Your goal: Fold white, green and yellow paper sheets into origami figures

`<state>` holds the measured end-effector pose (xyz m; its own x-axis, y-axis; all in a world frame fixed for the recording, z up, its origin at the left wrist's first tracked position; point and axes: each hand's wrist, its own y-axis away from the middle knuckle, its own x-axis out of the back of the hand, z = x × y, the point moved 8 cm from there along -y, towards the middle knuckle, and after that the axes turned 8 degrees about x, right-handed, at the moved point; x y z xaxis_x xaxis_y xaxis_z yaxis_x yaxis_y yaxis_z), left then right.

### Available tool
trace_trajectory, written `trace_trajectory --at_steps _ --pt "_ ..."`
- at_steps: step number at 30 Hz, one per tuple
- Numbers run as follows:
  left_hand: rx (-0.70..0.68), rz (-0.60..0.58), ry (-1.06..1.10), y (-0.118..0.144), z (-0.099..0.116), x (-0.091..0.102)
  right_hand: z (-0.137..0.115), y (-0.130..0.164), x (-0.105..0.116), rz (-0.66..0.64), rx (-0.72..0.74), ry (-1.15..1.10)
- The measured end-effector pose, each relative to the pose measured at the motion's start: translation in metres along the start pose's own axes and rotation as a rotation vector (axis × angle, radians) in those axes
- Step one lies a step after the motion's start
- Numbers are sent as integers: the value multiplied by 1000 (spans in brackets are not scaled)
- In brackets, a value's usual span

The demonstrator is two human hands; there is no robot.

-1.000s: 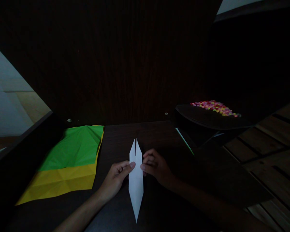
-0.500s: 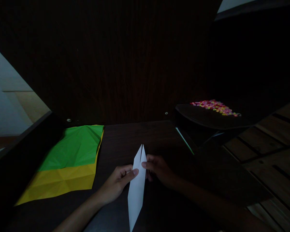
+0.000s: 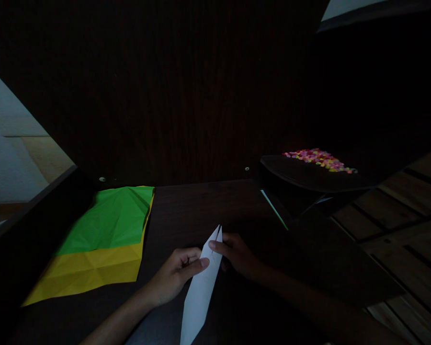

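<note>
A long, narrow piece of folded white paper (image 3: 200,292) is held between my two hands above the dark tabletop. Its far end splits into two pointed tips, and its near end runs out of the bottom of the view. My left hand (image 3: 177,274) pinches its left edge, thumb on top and fingers underneath. On the other side, my right hand (image 3: 237,254) grips the paper near the split tips, its thumb lying across the front. The fingers behind the sheet are partly hidden, and the right hand is dim in shadow.
At the left lie a creased green sheet (image 3: 107,218) and a yellow sheet (image 3: 93,273) beneath it. A thin pale strip (image 3: 275,210) rests right of my hands. Many small pink, red and yellow pieces (image 3: 319,159) sit on a curved dark shelf (image 3: 294,176). A dark panel (image 3: 187,96) rises behind.
The white paper has tilted, its split tips shifting right and nearer to me, its near end swinging left. My right thumb has slid further across its front.
</note>
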<state>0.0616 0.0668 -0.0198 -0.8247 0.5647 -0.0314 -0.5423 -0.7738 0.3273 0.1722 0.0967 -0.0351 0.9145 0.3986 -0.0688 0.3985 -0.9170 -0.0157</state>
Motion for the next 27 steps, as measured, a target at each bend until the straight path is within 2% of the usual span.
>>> trace_trajectory --at_steps 7,14,23,27 --pt "44 -51 30 -1 -8 -7 -3 0 1 13 -1 50" --pt "58 -165 123 0 -8 -17 3 1 1 -1 3 86" --pt "57 -210 98 4 -5 -22 -12 5 -6 -109 49 41" --pt "90 -239 128 4 -8 -26 -11 6 -8 -113 59 29"
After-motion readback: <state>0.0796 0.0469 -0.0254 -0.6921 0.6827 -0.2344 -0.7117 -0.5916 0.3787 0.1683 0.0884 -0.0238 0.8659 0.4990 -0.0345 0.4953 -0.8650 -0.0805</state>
